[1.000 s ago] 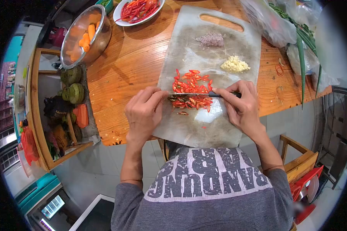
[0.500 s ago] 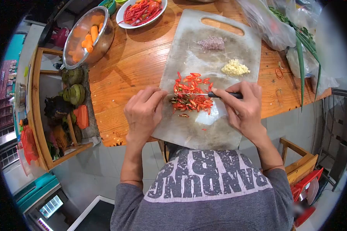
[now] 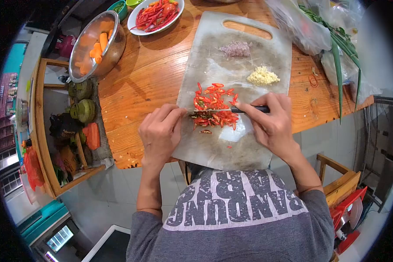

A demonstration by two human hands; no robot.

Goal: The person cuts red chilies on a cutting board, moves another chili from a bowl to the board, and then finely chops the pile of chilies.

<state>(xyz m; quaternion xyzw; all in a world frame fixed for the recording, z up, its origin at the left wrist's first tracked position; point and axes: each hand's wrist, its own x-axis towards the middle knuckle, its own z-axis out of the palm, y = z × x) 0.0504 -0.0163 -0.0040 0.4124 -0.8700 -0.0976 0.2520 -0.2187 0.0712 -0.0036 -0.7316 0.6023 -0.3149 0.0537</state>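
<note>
My right hand [image 3: 273,124] is wrapped round the black handle of a knife [image 3: 255,109]. Its thin blade lies across sliced red chillies [image 3: 215,99] on a worn grey cutting board [image 3: 196,150]. At the blade's far end, the fingers of my left hand [image 3: 161,131] are pinched together at the knife tip, beside the chillies. Farther up the board are a heap of chopped pale yellow bits [image 3: 263,76] and a heap of chopped purplish bits [image 3: 236,49].
A metal bowl with orange carrot pieces [image 3: 118,46] stands at the table's left edge. Near it are a white plate of red chillies [image 3: 180,15] and a small green bowl [image 3: 123,12]. Plastic bags [image 3: 310,37] and long green leaves [image 3: 339,72] lie at the right.
The knife has moved slightly toward me over the chillies, both hands still at it. The whole view has shifted a little.
</note>
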